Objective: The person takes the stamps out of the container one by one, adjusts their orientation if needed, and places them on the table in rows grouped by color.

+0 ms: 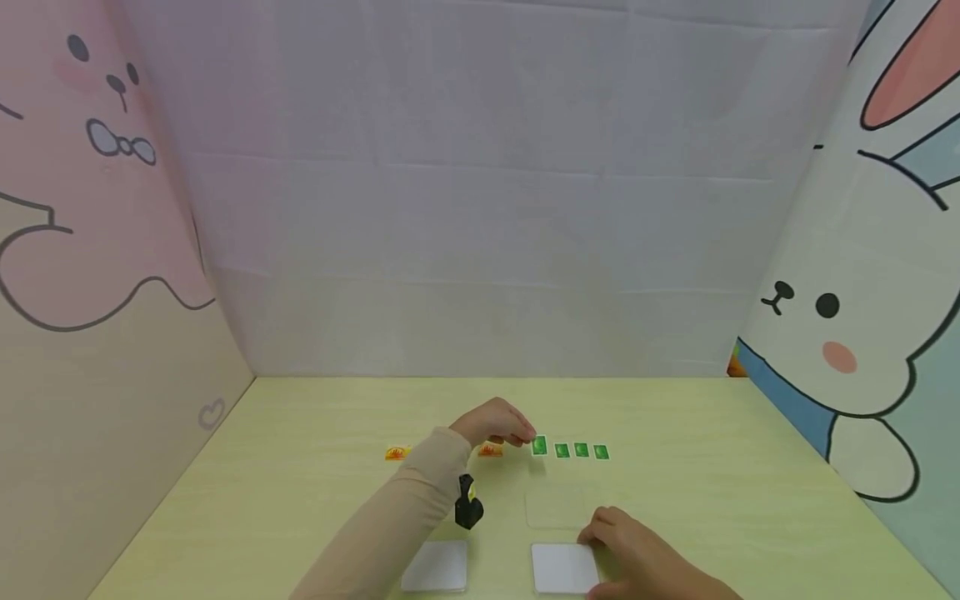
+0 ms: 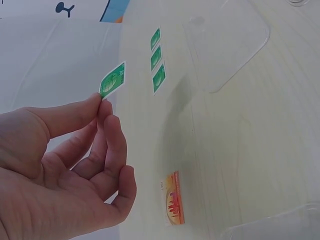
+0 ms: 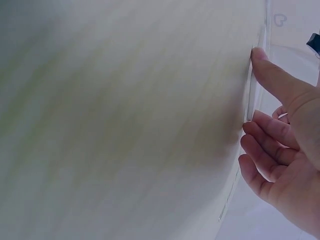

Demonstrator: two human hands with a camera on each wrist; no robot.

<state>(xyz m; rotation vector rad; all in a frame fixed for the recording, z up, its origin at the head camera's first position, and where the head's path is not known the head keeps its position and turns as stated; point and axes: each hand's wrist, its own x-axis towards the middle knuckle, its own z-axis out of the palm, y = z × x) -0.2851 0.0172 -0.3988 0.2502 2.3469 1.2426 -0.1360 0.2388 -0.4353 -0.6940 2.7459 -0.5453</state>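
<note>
My left hand [image 1: 501, 422] pinches a small green card [image 2: 113, 80] with a white border between thumb and index finger, raised above the table in the left wrist view. Its other fingers curl loosely below. Three similar green cards [image 1: 581, 450] lie in a row just to the right. Under the left hand lies an orange card [image 2: 173, 199]; a second orange card [image 1: 396, 453] is farther left, partly behind the sleeve. My right hand [image 1: 637, 550] holds the right edge of a flat white rectangular case [image 1: 564, 568], with thumb and fingertips on it in the right wrist view.
A clear rectangular plastic sheet or lid [image 1: 555, 508] lies between the cards and the white case. Another white case [image 1: 437, 567] is at the front, left of the first. A small black object [image 1: 468, 504] shows beside the left forearm. Printed fabric walls enclose the table.
</note>
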